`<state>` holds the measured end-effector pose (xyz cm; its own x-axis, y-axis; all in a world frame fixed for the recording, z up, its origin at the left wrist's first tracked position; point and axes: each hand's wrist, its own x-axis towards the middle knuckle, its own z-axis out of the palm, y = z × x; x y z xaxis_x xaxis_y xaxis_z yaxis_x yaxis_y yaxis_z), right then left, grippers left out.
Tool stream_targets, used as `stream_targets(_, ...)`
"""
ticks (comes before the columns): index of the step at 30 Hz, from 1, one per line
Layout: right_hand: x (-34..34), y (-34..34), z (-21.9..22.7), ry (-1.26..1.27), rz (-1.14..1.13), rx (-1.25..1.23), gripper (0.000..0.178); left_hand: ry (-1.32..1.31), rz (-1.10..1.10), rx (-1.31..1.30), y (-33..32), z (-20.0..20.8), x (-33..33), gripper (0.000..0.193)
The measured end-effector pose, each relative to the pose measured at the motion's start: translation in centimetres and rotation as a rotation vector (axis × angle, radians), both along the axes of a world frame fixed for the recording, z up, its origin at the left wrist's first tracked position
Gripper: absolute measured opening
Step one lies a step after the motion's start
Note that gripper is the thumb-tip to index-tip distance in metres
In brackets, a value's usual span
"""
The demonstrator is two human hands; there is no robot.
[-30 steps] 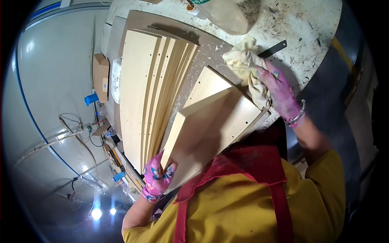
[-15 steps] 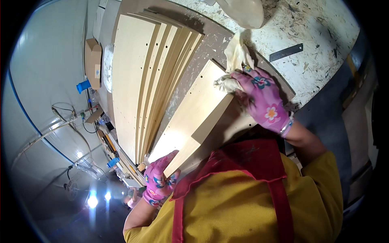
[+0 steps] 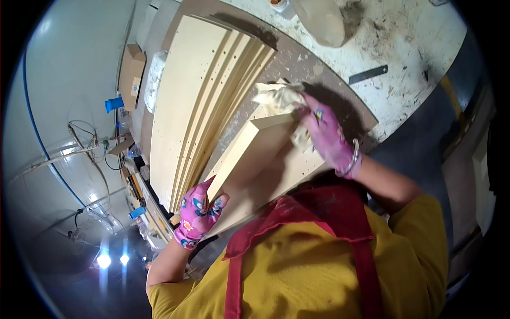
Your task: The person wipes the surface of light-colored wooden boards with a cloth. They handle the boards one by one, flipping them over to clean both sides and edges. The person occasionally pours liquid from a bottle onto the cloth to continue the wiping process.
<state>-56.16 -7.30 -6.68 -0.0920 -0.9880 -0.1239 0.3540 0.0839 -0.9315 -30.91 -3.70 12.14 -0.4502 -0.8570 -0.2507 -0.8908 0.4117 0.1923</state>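
Observation:
My right hand [image 3: 330,135], in a pink flowered glove, is closed on a cream cloth [image 3: 279,100]. It presses the cloth over the far end of a pale wooden board [image 3: 234,155] that stands tilted on its edge. At the near end of this board, my left hand [image 3: 200,213], gloved alike, grips it with thumb and fingers. Beneath lies another pale board [image 3: 284,173] with small holes, partly covered by the tilted one.
Left of my hands lies a fanned stack of drilled boards [image 3: 186,101] on the brown work surface [image 3: 305,64]. A dark metal strip [image 3: 367,75] and a translucent container [image 3: 321,24] rest on the stained white table [image 3: 409,32]. A cardboard box [image 3: 133,77] stands far left.
My right hand and the cloth have moved left, further over the board's far end. The board is tipped differently, showing more of its broad side. My left hand keeps its grip.

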Motion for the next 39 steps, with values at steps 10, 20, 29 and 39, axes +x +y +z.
stream_targets(10, 0.1, -0.1, 0.7, -0.283, -0.026, 0.193, 0.043, 0.064, 0.022, -0.015, -0.6, 0.6, -1.1, 0.044)
stream_targets(20, -4.8, 0.9, 10.7, 0.697, 0.293, -0.385, 0.055, 0.537, 0.305, 0.351, -0.1, 1.4, 0.1, 0.029)
stream_targets(29, -3.4, -3.2, 15.6, 1.63, 0.665, -1.008, 0.064, 0.124, 0.509, -0.43, 13.8, -1.4, 17.6, 0.044)
stream_targets(39, 25.1, 6.5, 19.6, 1.533, 1.045, -1.291, 0.06, 0.082, 0.61, -0.54, 18.1, -2.0, 24.7, 0.04)
